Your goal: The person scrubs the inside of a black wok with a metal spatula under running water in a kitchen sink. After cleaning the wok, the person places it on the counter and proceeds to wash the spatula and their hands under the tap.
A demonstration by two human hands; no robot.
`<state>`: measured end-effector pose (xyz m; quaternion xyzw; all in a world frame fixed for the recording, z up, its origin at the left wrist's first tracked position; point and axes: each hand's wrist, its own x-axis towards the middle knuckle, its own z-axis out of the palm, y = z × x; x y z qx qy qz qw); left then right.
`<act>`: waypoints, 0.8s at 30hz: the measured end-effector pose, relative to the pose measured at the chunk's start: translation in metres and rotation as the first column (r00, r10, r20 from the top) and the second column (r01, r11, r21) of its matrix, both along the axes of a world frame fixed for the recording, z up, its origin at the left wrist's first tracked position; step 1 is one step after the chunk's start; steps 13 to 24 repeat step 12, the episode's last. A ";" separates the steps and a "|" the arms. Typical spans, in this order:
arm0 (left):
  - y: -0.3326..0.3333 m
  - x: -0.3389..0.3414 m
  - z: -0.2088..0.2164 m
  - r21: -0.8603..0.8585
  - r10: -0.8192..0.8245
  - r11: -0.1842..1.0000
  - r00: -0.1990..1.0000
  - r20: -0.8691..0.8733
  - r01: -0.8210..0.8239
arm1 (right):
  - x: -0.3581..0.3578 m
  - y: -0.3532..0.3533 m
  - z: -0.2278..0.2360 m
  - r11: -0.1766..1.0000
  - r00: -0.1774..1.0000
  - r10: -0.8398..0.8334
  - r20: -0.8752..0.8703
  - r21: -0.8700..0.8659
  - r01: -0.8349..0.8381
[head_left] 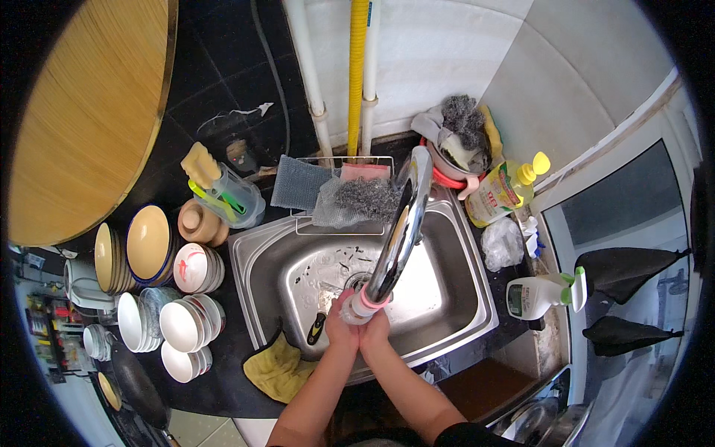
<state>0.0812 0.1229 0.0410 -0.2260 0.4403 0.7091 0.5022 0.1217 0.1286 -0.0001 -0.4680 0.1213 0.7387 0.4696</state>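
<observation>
My two hands are together, cupped side by side beneath the nozzle of a chrome faucet (402, 223) that has a pink ring near its end. My left hand (341, 324) is open, with its fingers pointing away from me. The nozzle partly covers my right hand (376, 328), which also looks open; nothing held shows in either palm. Both are over a stainless steel sink (439, 298) with dark scraps scattered on its bottom. Beside my left wrist, a kitchen tool with a black and yellow handle (317, 328) leans in the sink.
A yellow cloth (279, 366) hangs over the near left rim. Stacked bowls (181, 325) crowd the left counter. Behind the sink, a wire rack (335, 227) holds scrubbing pads. On the right stand a yellow detergent bottle (495, 195), a white spray bottle (536, 296) and a crumpled plastic bag (503, 244).
</observation>
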 end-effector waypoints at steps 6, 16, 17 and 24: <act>-0.005 -0.014 -0.023 0.161 -0.047 0.986 0.999 -0.011 0.049 | -0.008 0.009 0.044 0.995 0.995 0.094 -0.029 0.033 -0.093; 0.027 -0.033 -0.013 0.463 -0.017 0.886 1.000 -0.022 0.025 | -0.021 0.041 0.047 0.952 0.986 0.053 -0.160 0.307 -0.002; 0.027 -0.033 -0.013 0.463 -0.017 0.886 1.000 -0.022 0.025 | -0.021 0.041 0.047 0.952 0.986 0.053 -0.160 0.307 -0.002; 0.027 -0.033 -0.013 0.463 -0.017 0.886 1.000 -0.022 0.025 | -0.021 0.041 0.047 0.952 0.986 0.053 -0.160 0.307 -0.002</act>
